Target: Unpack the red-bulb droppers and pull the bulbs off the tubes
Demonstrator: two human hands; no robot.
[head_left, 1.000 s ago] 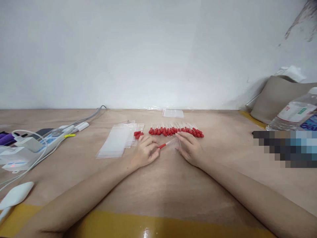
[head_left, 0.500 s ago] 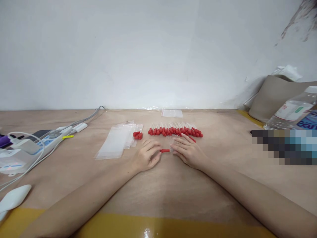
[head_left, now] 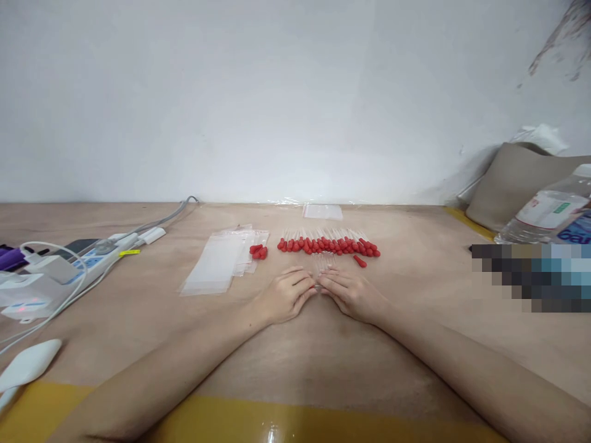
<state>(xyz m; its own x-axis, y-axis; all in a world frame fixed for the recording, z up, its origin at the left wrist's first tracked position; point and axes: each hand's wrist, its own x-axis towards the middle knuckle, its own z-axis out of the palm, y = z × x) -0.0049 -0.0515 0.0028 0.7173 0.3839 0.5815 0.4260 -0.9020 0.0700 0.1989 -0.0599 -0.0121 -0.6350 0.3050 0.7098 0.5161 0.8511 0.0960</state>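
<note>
My left hand is closed in a pinch on a red rubber bulb, which its fingers almost wholly hide. Opposite it, my right hand pinches what looks like the glass dropper tube at the bulb's end; its fingertips nearly meet those of the left. Loose clear glass tubes lie just beyond the fingertips. A single red bulb rests past the right hand. Behind is a row of red-bulbed droppers, tubes pointing to the wall. A small heap of red bulbs lies beyond the left hand.
Clear plastic bags lie at left, and another small bag is near the wall. A power strip with cables and a white mouse-like object occupy the left side. A water bottle and grey container stand at right.
My hands have come together, covering the red bulb and tube that showed between them. The right hand's fingers have drawn in, uncovering the single loose bulb. The view has shifted slightly.
</note>
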